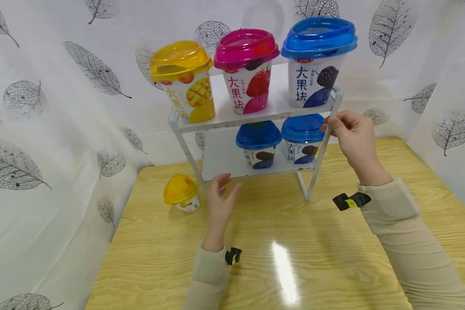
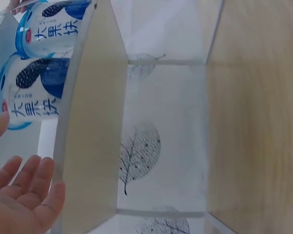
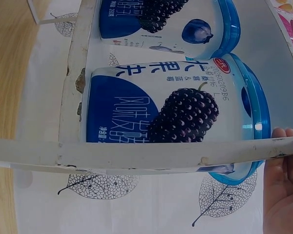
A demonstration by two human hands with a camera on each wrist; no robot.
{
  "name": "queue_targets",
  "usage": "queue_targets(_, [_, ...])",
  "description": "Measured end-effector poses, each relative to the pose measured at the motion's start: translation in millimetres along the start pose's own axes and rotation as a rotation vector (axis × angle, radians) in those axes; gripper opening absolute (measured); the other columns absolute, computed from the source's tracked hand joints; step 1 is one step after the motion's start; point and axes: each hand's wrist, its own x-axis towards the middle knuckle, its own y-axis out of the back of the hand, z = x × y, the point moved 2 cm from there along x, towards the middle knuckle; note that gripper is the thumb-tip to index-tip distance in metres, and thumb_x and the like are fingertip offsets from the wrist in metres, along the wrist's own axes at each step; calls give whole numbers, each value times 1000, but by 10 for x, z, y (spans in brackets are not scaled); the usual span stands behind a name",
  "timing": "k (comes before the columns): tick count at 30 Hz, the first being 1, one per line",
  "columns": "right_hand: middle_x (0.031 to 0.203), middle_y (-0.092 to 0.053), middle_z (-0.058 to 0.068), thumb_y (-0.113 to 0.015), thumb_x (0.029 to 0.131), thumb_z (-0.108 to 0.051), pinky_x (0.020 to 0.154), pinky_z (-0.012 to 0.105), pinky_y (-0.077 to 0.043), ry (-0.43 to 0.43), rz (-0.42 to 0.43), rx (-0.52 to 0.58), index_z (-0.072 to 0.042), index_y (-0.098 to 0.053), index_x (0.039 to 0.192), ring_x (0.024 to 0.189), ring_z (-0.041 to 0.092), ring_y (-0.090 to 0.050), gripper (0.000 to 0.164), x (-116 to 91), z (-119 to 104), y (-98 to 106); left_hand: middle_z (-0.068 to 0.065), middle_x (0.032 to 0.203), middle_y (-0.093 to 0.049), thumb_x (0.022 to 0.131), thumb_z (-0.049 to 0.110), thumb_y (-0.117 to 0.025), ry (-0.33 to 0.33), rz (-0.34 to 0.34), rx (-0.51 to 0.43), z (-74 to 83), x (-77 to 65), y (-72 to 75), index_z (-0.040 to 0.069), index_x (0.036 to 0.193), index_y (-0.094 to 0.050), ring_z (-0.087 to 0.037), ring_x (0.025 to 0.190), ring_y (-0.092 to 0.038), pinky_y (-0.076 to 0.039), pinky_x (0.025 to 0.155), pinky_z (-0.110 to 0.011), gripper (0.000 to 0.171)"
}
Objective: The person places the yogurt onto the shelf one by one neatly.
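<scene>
A white two-tier rack (image 1: 232, 119) holds yogurt cups. My right hand (image 1: 354, 137) pinches its right front upright just under the top shelf; in the right wrist view the fingers (image 3: 283, 187) sit at the post beside a blue-lidded cup (image 3: 180, 107). My left hand (image 1: 220, 202) hovers before the lower shelf's front left, fingers spread and holding nothing. On the lower shelf stand two blue-lidded blackberry cups (image 1: 257, 144), close together toward the right. In the left wrist view the left fingers (image 2: 41, 183) are near the shelf edge, beside these cups (image 2: 36, 90).
On the top shelf stand a yellow-lidded cup (image 1: 184, 82), a pink-lidded cup (image 1: 248, 71) and a blue-lidded cup (image 1: 317, 62). Another, smaller yellow-lidded cup (image 1: 181, 193) stands on the wooden table (image 1: 263, 232), left of the rack. A leaf-patterned curtain (image 1: 81, 107) hangs behind and at the sides.
</scene>
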Motion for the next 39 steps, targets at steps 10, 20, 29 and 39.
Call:
queue_targets(10, [68,-62,-2,-56,86,-10,69,16,-46,-5,4,-1,2,-63,78,67,10,-60,17,-6,-18,-11,-21,104,-54,78,7,-67,30,72,35,-168,-89,265,-5,108,-51,-32,99,-51,-41,81,-45,35])
queue_targets(20, [69,-62,-3,-55,87,-11,69,16,-46,-12,9,-64,2,-63,80,69,10,-60,16,7,6,5,-21,99,-55,80,5,-65,83,208,96,-153,57,588,-8,104,-50,-32,95,-52,-40,81,-48,31])
queue_targets(29, [70,-62,-3,-54,87,-11,69,16,-47,-13,15,-75,0,-63,79,69,9,-60,16,5,6,2,-23,101,-50,84,15,-61,44,230,402,-302,308,810,-7,105,-51,-34,93,-47,-40,76,-45,32])
queue_targets(39, [69,-62,-4,-55,87,-13,69,15,-46,-11,5,-70,1,-63,79,69,9,-60,17,-5,3,-1,-20,114,-41,79,46,-61,254,170,945,-515,428,960,1,111,-50,-36,105,-33,-30,76,-52,57])
